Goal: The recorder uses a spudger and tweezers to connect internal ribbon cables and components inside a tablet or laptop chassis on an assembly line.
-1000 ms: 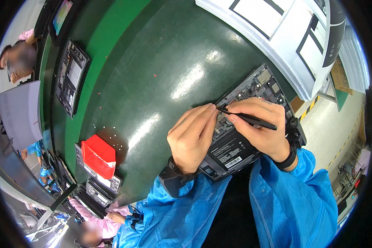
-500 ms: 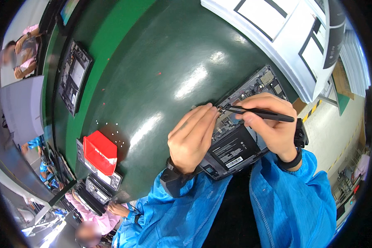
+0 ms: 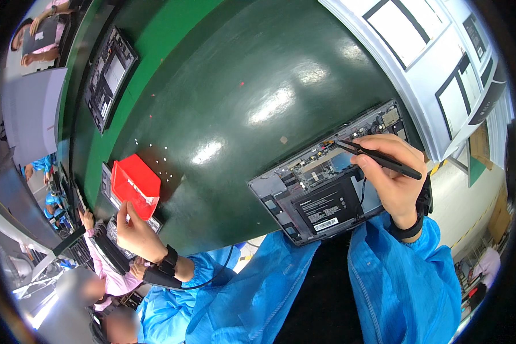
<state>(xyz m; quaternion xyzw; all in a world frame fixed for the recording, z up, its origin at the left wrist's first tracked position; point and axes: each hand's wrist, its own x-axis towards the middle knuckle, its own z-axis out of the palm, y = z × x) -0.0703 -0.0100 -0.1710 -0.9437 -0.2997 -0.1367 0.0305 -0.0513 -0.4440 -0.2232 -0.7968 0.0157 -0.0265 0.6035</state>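
In front of me lies an opened laptop base, its circuit board and black battery exposed. My right hand grips black tweezers, their tips down at the board's upper edge near small connectors. Well to the left, my left hand is held at the near side of a red plastic bin. Its thumb and forefinger are drawn together; anything between them is too small to make out. Small white bits are scattered on the green table beside the bin.
Another opened laptop base lies at the far left. Under and beside the red bin are more laptop parts. White sheets with black frames are stacked at the far right. Co-workers in pink sit along the left.
My left hand has left the laptop and swung far left to the red bin, uncovering the laptop's left part. The right hand still holds the tweezers over the board. The view has shifted slightly.
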